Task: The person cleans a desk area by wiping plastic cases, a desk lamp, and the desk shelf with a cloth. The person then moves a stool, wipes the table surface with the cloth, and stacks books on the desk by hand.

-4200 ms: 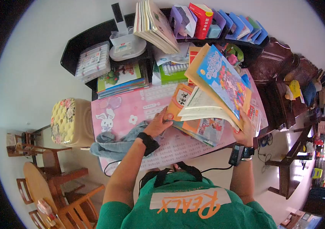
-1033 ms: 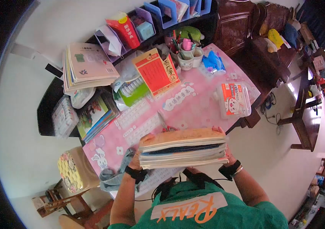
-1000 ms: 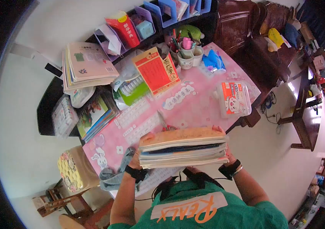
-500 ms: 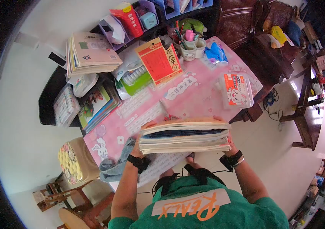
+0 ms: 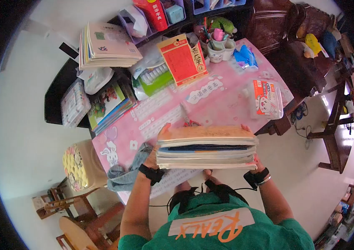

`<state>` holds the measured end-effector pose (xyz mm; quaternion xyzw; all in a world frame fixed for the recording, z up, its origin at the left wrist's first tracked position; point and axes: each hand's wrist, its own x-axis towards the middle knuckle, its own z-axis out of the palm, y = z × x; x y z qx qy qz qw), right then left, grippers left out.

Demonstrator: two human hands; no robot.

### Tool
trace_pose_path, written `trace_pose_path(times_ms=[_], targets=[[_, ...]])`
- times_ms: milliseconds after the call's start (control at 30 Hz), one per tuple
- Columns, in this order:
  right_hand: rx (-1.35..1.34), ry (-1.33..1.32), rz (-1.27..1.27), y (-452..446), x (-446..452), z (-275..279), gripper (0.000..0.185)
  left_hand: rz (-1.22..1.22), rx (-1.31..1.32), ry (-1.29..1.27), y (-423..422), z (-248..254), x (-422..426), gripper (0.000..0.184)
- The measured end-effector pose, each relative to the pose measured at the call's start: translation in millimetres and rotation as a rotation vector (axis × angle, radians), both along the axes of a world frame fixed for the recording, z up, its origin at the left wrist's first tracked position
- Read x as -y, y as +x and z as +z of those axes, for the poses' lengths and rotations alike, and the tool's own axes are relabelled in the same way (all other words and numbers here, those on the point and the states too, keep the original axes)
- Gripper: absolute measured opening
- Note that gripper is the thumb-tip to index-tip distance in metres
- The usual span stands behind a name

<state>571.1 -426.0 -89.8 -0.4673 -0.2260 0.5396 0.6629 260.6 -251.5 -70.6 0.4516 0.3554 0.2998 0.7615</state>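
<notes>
A thick stack of books (image 5: pixel 207 155) is held level over the front edge of the pink-covered table, page edges facing me. My left hand (image 5: pixel 155 155) is wrapped round its left end, with the thumb near the top cover. At the right end, my right hand (image 5: pixel 255 155) grips the stack the same way, its fingers partly hidden behind the books. Close to my left hand, a grey-blue cloth (image 5: pixel 129 171) lies on the table's edge. Beyond the stack, a pair of scissors (image 5: pixel 191 123) with red handles is partly visible on the table cover.
Another pile of books (image 5: pixel 109 48) stands at the back left, above picture books (image 5: pixel 108 106). A red and tan packet (image 5: pixel 182 60), a pen holder (image 5: pixel 216 53) and a clear box (image 5: pixel 266 100) stand on the table (image 5: pixel 222 106). A cushioned stool (image 5: pixel 83 166) is at the left.
The view has tilted and shifted slightly, so the table things sit higher and mostly further right. Both hands keep hold of the stack, whose top cover shows a little more.
</notes>
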Motion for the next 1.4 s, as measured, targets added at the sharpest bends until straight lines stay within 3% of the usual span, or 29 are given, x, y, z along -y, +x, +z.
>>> trace_pose_path(times_ms=[133,300,633,1167,1400], targets=[[-0.014,0.008,-0.010,3.7,1.1,-8.8,0.076,0.076,-0.050,0.061,0.7,3.8,3.3,0.057],[0.014,0.006,-0.011,6.0,-2.9,-13.0,0.075,-0.073,-0.308,0.418,-0.1,17.1,1.4,0.073],[0.046,-0.034,0.014,8.4,-5.4,-7.9,0.071,-0.021,-0.145,0.105,1.7,9.8,-3.2,0.072],[0.033,-0.089,0.040,9.1,-5.1,22.3,0.062,-0.018,-0.112,0.138,0.0,6.8,5.1,0.066],[0.085,-0.152,0.098,7.5,-5.2,36.2,0.058,-0.188,-0.471,0.759,-3.4,22.8,-4.9,0.063]])
